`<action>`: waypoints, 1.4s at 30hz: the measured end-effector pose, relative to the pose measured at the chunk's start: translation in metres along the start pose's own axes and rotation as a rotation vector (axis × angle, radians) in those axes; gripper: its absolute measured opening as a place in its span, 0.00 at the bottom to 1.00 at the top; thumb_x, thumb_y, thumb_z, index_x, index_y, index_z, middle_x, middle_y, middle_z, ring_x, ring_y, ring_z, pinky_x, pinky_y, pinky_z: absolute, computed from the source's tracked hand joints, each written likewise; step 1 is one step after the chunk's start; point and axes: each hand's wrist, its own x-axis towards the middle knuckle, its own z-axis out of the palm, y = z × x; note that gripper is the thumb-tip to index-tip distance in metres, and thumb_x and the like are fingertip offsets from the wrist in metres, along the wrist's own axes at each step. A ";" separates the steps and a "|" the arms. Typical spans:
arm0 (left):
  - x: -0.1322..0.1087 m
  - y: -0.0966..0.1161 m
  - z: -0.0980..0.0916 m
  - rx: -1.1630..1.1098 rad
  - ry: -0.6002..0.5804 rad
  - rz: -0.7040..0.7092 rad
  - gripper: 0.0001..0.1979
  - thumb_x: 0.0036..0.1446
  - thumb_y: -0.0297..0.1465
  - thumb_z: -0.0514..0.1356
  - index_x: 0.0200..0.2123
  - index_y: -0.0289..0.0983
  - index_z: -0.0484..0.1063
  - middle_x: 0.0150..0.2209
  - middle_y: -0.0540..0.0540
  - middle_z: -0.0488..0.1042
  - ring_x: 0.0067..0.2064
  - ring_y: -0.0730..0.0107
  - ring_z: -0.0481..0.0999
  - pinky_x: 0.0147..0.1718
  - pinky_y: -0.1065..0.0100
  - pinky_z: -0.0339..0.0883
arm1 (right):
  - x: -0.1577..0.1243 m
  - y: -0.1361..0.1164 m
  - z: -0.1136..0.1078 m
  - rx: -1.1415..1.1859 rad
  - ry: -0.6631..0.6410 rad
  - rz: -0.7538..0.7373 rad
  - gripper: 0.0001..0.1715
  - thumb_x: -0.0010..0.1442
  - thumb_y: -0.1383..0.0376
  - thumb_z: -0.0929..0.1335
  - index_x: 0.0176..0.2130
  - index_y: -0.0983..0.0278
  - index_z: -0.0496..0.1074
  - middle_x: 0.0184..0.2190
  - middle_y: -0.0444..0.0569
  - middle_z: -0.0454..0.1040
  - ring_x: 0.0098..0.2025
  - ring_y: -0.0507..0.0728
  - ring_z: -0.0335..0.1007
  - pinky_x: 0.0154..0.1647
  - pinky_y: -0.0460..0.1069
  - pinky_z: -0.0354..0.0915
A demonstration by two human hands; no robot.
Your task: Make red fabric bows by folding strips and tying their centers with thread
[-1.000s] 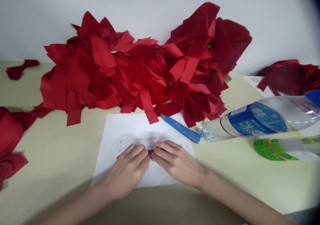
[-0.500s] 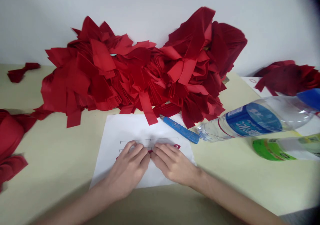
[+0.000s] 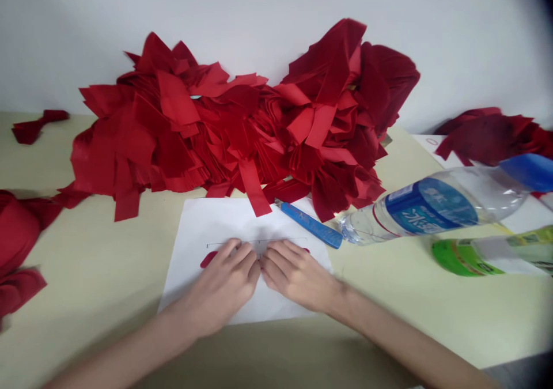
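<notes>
Both hands are together over a white sheet of paper (image 3: 190, 222) marked with thin ruled lines. My left hand (image 3: 228, 276) is closed, its fingers bent and pinching a red ribbon (image 3: 209, 259), whose rounded end sticks out on the left. My right hand (image 3: 294, 271) is closed on the same ribbon, and only a small red bit shows beyond its fingers. The ribbon's middle is hidden by the fingers, and the fingertips of the two hands nearly meet. Just beyond the right hand, a blue utility knife (image 3: 309, 223) lies across the paper's upper right edge.
A large heap of red ribbon pieces (image 3: 224, 129) stands behind the paper against the wall. More red pieces (image 3: 19, 233) lie at the left, and another pile (image 3: 496, 135) at the far right. A clear bottle with a blue label (image 3: 427, 204) and a green-based bottle (image 3: 466, 256) lie at the right.
More of the ribbon's left end now shows beside my left hand, while its looped right end is mostly covered by my right hand. Both hands stay close together, shifted slightly away from me.
</notes>
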 end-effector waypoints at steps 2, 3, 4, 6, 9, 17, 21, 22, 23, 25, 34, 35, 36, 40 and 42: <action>0.009 -0.011 -0.007 -0.137 -0.021 0.007 0.10 0.55 0.21 0.54 0.24 0.36 0.68 0.25 0.47 0.70 0.33 0.63 0.68 0.36 0.62 0.58 | 0.007 0.005 -0.009 0.187 -0.083 0.120 0.08 0.59 0.70 0.64 0.28 0.68 0.70 0.25 0.49 0.71 0.32 0.56 0.67 0.34 0.51 0.64; 0.013 -0.018 -0.010 -0.261 -0.069 -0.005 0.11 0.55 0.22 0.54 0.23 0.37 0.68 0.24 0.50 0.70 0.31 0.67 0.67 0.36 0.64 0.58 | 0.010 0.007 -0.015 0.312 -0.128 0.186 0.06 0.57 0.70 0.65 0.29 0.67 0.70 0.25 0.47 0.71 0.31 0.55 0.66 0.34 0.49 0.64; 0.017 -0.024 -0.013 -0.374 -0.114 0.004 0.12 0.55 0.22 0.54 0.20 0.37 0.67 0.21 0.52 0.68 0.28 0.71 0.66 0.35 0.66 0.58 | 0.012 0.011 -0.020 0.435 -0.178 0.238 0.04 0.56 0.71 0.66 0.30 0.66 0.71 0.25 0.45 0.71 0.31 0.53 0.66 0.33 0.47 0.64; 0.023 -0.035 -0.013 -0.510 -0.168 0.051 0.14 0.53 0.22 0.54 0.17 0.39 0.66 0.16 0.55 0.64 0.24 0.74 0.62 0.31 0.69 0.57 | 0.017 0.016 -0.029 0.597 -0.261 0.296 0.05 0.56 0.72 0.67 0.32 0.64 0.72 0.25 0.42 0.73 0.31 0.51 0.67 0.33 0.45 0.64; 0.026 -0.044 -0.005 -0.535 -0.190 0.071 0.14 0.50 0.20 0.54 0.16 0.40 0.67 0.14 0.57 0.60 0.20 0.76 0.57 0.25 0.71 0.53 | 0.019 0.020 -0.033 0.616 -0.303 0.298 0.06 0.58 0.71 0.67 0.33 0.63 0.74 0.28 0.43 0.75 0.34 0.52 0.69 0.36 0.46 0.64; 0.028 -0.033 -0.001 -0.467 -0.141 0.015 0.16 0.53 0.22 0.54 0.14 0.37 0.64 0.15 0.55 0.60 0.22 0.74 0.61 0.31 0.68 0.57 | 0.014 0.014 -0.023 0.235 -0.282 0.098 0.10 0.64 0.68 0.63 0.33 0.67 0.72 0.29 0.50 0.72 0.36 0.57 0.67 0.36 0.51 0.64; 0.022 -0.024 0.002 -0.346 -0.090 0.000 0.12 0.55 0.24 0.54 0.20 0.37 0.66 0.21 0.51 0.66 0.28 0.69 0.65 0.36 0.63 0.58 | 0.009 0.013 -0.020 0.097 -0.259 0.034 0.11 0.64 0.68 0.62 0.30 0.67 0.70 0.28 0.49 0.70 0.34 0.57 0.65 0.33 0.52 0.63; 0.019 -0.022 0.004 -0.298 -0.071 0.013 0.11 0.55 0.24 0.54 0.22 0.37 0.66 0.23 0.50 0.67 0.30 0.67 0.66 0.37 0.62 0.58 | 0.008 0.012 -0.019 0.075 -0.247 0.025 0.11 0.64 0.69 0.62 0.30 0.67 0.69 0.27 0.49 0.69 0.34 0.57 0.65 0.33 0.52 0.62; 0.016 -0.020 0.007 -0.247 -0.051 0.029 0.10 0.56 0.24 0.54 0.23 0.36 0.67 0.24 0.49 0.68 0.31 0.66 0.66 0.37 0.62 0.58 | 0.007 0.012 -0.018 0.059 -0.232 0.018 0.11 0.63 0.69 0.62 0.29 0.67 0.69 0.27 0.49 0.69 0.34 0.57 0.64 0.33 0.52 0.62; 0.008 -0.017 0.013 -0.163 -0.005 0.058 0.08 0.57 0.23 0.54 0.25 0.36 0.67 0.27 0.48 0.68 0.33 0.64 0.66 0.35 0.62 0.58 | 0.003 0.010 -0.015 0.044 -0.192 0.013 0.12 0.63 0.69 0.62 0.29 0.67 0.68 0.27 0.49 0.68 0.34 0.57 0.64 0.33 0.52 0.62; -0.015 0.002 0.017 0.030 0.257 0.157 0.10 0.57 0.18 0.51 0.28 0.33 0.69 0.28 0.44 0.69 0.31 0.63 0.65 0.32 0.61 0.57 | -0.009 -0.002 -0.004 0.013 0.030 -0.049 0.14 0.63 0.74 0.58 0.31 0.70 0.69 0.31 0.51 0.70 0.39 0.59 0.64 0.40 0.53 0.63; -0.016 0.004 0.017 0.037 0.265 0.157 0.10 0.57 0.18 0.52 0.28 0.33 0.70 0.28 0.44 0.69 0.31 0.64 0.65 0.31 0.61 0.57 | -0.010 -0.003 -0.004 0.005 0.061 -0.062 0.15 0.63 0.75 0.58 0.32 0.70 0.70 0.32 0.52 0.70 0.40 0.60 0.65 0.41 0.53 0.62; -0.018 0.006 0.017 0.043 0.264 0.149 0.10 0.57 0.19 0.52 0.28 0.32 0.70 0.27 0.45 0.69 0.31 0.64 0.65 0.30 0.62 0.56 | -0.011 -0.004 -0.004 -0.004 0.086 -0.073 0.15 0.63 0.75 0.57 0.33 0.71 0.70 0.33 0.52 0.71 0.41 0.60 0.65 0.42 0.53 0.62; -0.020 0.010 0.018 0.044 0.233 0.105 0.11 0.57 0.19 0.51 0.27 0.32 0.70 0.26 0.45 0.67 0.31 0.64 0.64 0.30 0.62 0.55 | -0.015 -0.006 -0.006 -0.041 0.093 -0.110 0.16 0.64 0.75 0.57 0.34 0.71 0.71 0.33 0.52 0.72 0.43 0.60 0.66 0.43 0.53 0.61; -0.020 0.011 0.018 0.025 0.219 0.096 0.12 0.57 0.18 0.50 0.26 0.32 0.69 0.27 0.45 0.68 0.32 0.63 0.64 0.30 0.62 0.55 | -0.017 -0.007 -0.008 -0.052 0.068 -0.120 0.16 0.64 0.75 0.57 0.35 0.72 0.72 0.35 0.53 0.73 0.44 0.60 0.66 0.44 0.53 0.60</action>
